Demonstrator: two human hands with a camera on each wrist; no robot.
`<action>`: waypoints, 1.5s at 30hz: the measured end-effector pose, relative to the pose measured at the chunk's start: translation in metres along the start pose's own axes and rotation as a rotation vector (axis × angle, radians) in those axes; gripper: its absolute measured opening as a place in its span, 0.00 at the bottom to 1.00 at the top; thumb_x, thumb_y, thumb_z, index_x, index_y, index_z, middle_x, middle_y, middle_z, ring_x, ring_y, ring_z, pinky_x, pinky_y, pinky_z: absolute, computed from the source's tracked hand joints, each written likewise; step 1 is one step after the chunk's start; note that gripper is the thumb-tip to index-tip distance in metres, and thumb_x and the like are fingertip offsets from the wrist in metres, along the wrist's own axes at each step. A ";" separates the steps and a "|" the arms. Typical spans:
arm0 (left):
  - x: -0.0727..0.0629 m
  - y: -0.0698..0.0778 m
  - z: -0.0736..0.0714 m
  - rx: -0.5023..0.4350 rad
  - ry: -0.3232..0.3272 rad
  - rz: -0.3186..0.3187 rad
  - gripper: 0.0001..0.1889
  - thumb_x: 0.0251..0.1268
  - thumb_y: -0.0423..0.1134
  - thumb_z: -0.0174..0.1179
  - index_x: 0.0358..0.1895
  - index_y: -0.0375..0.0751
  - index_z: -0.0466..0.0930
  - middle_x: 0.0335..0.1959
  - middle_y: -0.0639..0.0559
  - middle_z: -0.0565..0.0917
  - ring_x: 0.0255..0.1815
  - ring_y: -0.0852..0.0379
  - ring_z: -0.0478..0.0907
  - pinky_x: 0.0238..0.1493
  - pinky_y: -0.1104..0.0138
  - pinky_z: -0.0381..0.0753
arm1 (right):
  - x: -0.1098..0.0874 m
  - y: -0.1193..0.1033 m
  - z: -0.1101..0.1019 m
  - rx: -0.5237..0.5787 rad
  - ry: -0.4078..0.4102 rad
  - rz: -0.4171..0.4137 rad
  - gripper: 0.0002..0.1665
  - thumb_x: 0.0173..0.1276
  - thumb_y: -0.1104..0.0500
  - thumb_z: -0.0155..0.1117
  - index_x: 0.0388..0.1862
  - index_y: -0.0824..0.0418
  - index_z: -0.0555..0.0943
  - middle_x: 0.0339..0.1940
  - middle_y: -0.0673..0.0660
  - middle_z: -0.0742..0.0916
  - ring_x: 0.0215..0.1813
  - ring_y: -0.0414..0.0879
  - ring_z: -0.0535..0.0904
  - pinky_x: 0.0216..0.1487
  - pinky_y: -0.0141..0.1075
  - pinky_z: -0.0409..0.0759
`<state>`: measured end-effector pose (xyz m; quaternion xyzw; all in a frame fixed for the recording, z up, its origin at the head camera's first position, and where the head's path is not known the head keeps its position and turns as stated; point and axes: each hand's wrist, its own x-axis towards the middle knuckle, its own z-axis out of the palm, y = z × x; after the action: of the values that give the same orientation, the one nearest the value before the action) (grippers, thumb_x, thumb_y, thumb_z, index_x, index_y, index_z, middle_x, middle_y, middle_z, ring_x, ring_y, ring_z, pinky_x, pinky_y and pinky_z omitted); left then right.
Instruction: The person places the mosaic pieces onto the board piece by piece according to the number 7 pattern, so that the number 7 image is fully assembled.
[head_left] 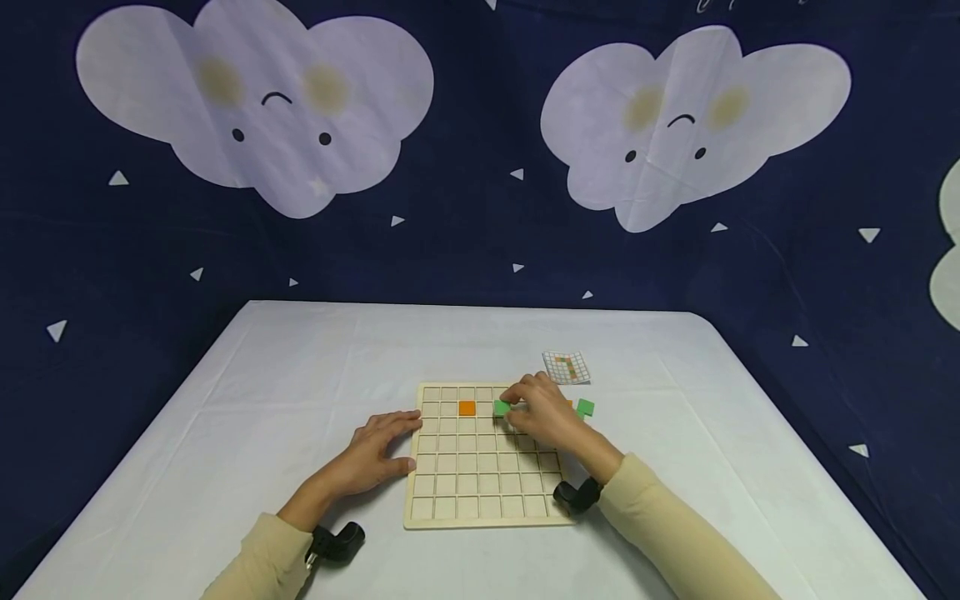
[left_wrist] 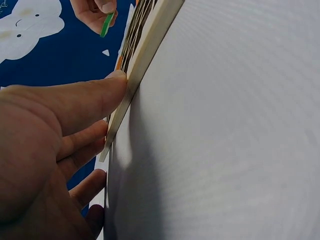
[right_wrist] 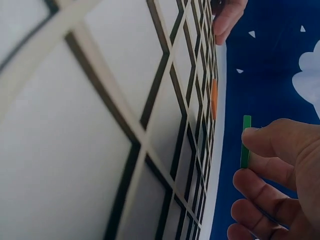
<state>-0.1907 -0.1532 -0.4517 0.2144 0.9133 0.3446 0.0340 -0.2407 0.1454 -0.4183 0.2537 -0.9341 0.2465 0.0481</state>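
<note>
A pale wooden grid board [head_left: 489, 523] lies on the white table, one orange square tile [head_left: 467, 408] sitting in a cell near its far edge. Between thumb and fingers my right hand [head_left: 546, 410] pinches a green square tile [right_wrist: 246, 142], held above the board's far rows and right of the orange one. My left hand [head_left: 371, 450] rests along the board's left edge, thumb and fingertips touching the rim with the fingers fairly straight. In the left wrist view the thumb [left_wrist: 95, 97] lies against the wooden edge.
Beyond the board's right far corner lies a small printed card [head_left: 567, 367] showing a coloured grid pattern. Just right of my right hand are loose tiles, a green tile [head_left: 586, 407] among them, partly hidden by the hand. A dark cloth with clouds [head_left: 480, 250] hangs behind the table.
</note>
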 end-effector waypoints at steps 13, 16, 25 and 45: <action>0.000 0.002 -0.002 -0.001 0.001 0.001 0.30 0.57 0.41 0.65 0.65 0.40 0.69 0.71 0.47 0.65 0.71 0.41 0.57 0.63 0.42 0.53 | 0.014 -0.003 0.005 -0.068 -0.016 0.002 0.13 0.57 0.59 0.66 0.43 0.57 0.85 0.35 0.50 0.83 0.37 0.43 0.68 0.44 0.37 0.66; 0.000 0.002 -0.001 0.001 0.000 -0.006 0.30 0.57 0.41 0.65 0.64 0.40 0.69 0.71 0.47 0.65 0.71 0.41 0.57 0.63 0.42 0.53 | 0.015 -0.003 0.006 -0.070 -0.030 0.005 0.13 0.58 0.58 0.67 0.43 0.57 0.85 0.35 0.50 0.83 0.38 0.43 0.69 0.44 0.37 0.65; 0.001 0.002 -0.001 -0.007 -0.006 -0.018 0.31 0.57 0.41 0.65 0.65 0.41 0.69 0.71 0.48 0.65 0.71 0.42 0.56 0.63 0.42 0.52 | 0.020 -0.004 0.007 -0.074 -0.062 -0.007 0.12 0.58 0.58 0.67 0.42 0.58 0.84 0.34 0.51 0.82 0.38 0.44 0.68 0.44 0.39 0.66; 0.000 0.002 0.000 -0.006 -0.002 -0.013 0.31 0.57 0.42 0.65 0.65 0.41 0.69 0.71 0.47 0.65 0.71 0.42 0.57 0.63 0.43 0.52 | 0.029 -0.004 0.014 -0.128 -0.103 -0.038 0.13 0.59 0.57 0.68 0.44 0.56 0.85 0.38 0.50 0.85 0.40 0.44 0.71 0.45 0.39 0.67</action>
<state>-0.1898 -0.1518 -0.4509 0.2087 0.9136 0.3471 0.0378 -0.2635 0.1220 -0.4224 0.2799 -0.9442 0.1722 0.0209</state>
